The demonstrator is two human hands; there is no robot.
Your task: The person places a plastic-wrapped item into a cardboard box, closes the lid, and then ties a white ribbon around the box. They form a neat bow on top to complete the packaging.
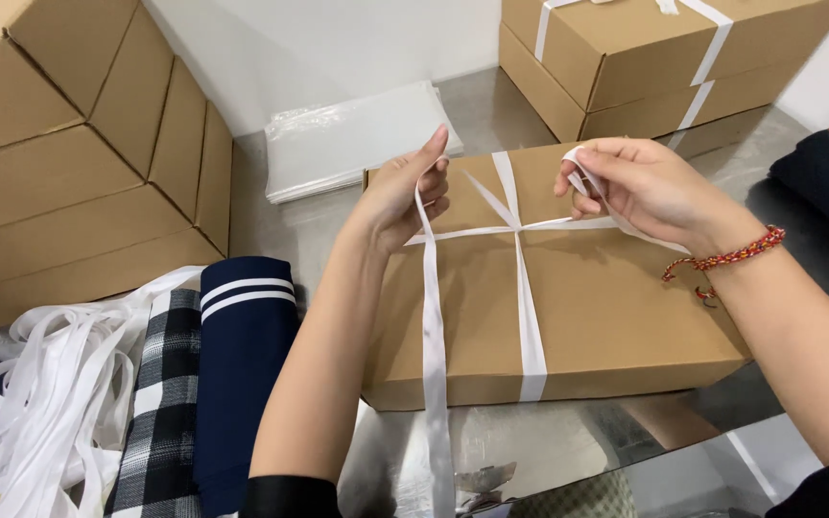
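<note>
Left hand: the left hand (403, 195) is raised over the near-left part of a flat brown cardboard box (616, 307), fingers pressed together and pinching one end of a white flat ribbon (528, 317); the index finger points upward.
Right hand: the right hand (640, 187) hovers over the far-right part of the box, fingers curled and pinching a small loop of the same ribbon; a red braided bracelet (729, 257) circles the wrist.
Box: the box lies flat on a reflective grey counter (491, 115), roughly in the middle of the view, between both forearms.
Ribbon: it wraps the box lengthwise and crosswise, the bands crossing near the far edge of the lid, between the two hands; from the left hand a loose tail hangs down past the near edge of the box to the bottom of the view.
Left side: a tangled heap of loose white ribbons (55, 384) lies beside a folded black-and-white checked cloth (165, 384) and a folded navy garment with white stripes (242, 355), the garment just beside the left forearm.
Far left: a stack of plain brown cardboard boxes (69, 144) fills the corner.
Behind: a pile of clear plastic bags (347, 134) rests on the counter beyond the box; farther right stand stacked cardboard boxes already tied with white ribbon (645, 58).
Right edge: dark folded cloth (827, 182) lies on the counter, well apart from the box.
</note>
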